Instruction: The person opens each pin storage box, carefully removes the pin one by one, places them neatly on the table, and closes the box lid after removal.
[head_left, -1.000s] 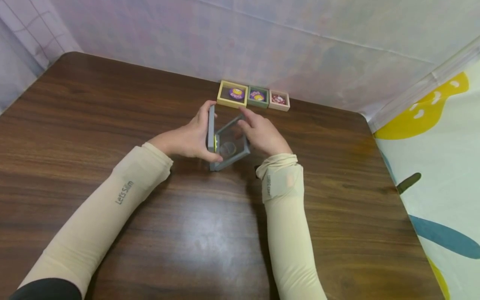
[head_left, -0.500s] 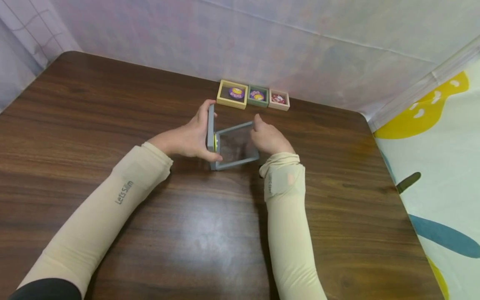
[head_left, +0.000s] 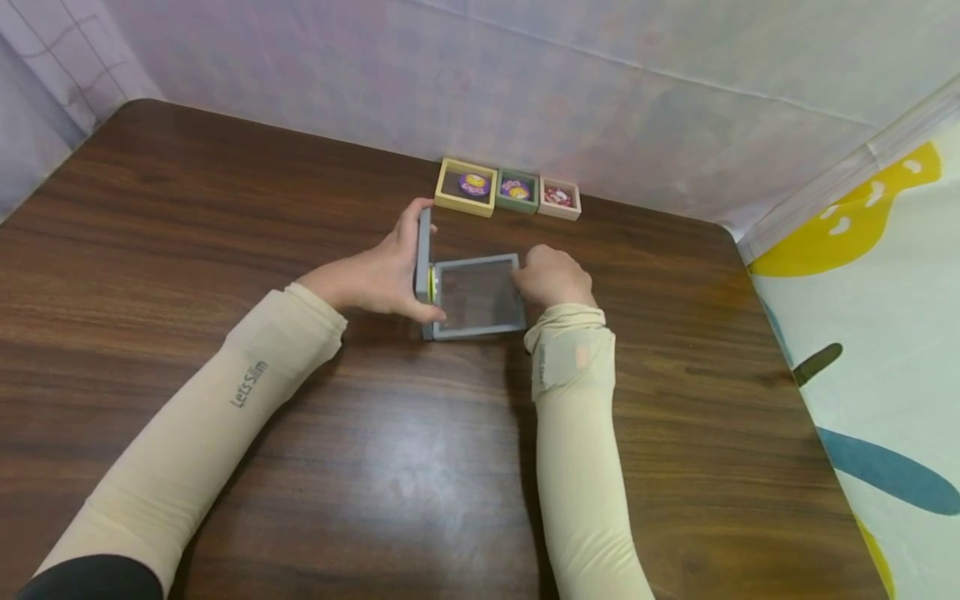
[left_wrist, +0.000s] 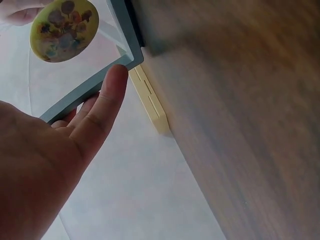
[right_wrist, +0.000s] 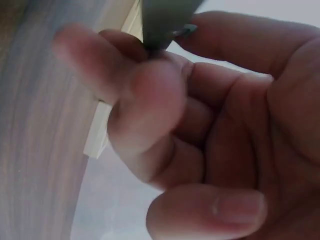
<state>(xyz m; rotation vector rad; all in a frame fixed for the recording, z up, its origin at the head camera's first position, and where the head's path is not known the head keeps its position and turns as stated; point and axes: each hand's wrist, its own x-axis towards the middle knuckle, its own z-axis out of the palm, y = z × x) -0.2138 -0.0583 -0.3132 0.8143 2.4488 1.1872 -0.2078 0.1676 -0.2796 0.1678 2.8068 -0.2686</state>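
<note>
In the head view my left hand [head_left: 378,271] grips the upright half of a grey hinged display frame [head_left: 423,250] between its thumb and fingers. The other half, a grey rim with a clear film window [head_left: 480,296], lies swung out to the right, and my right hand [head_left: 555,277] pinches its right edge. A round badge with a yellow-green edge [head_left: 432,286] sits against the upright half's inner face. Through the film in the left wrist view, this badge [left_wrist: 65,30] appears as an oval with a colorful pattern. The right wrist view has curled fingers [right_wrist: 150,105] at the frame's blurred edge [right_wrist: 167,25].
Along the table's back edge stand a yellow box [head_left: 465,187], a green box [head_left: 517,192] and a pale pink box [head_left: 559,198], side by side, each with a round badge inside. Behind the brown wooden table [head_left: 420,467] hangs a pale curtain [head_left: 525,92].
My right hand has moved right and toward me, swinging the frame's right half outward, away from the upright half. The left hand stays in place with its half and the badge.
</note>
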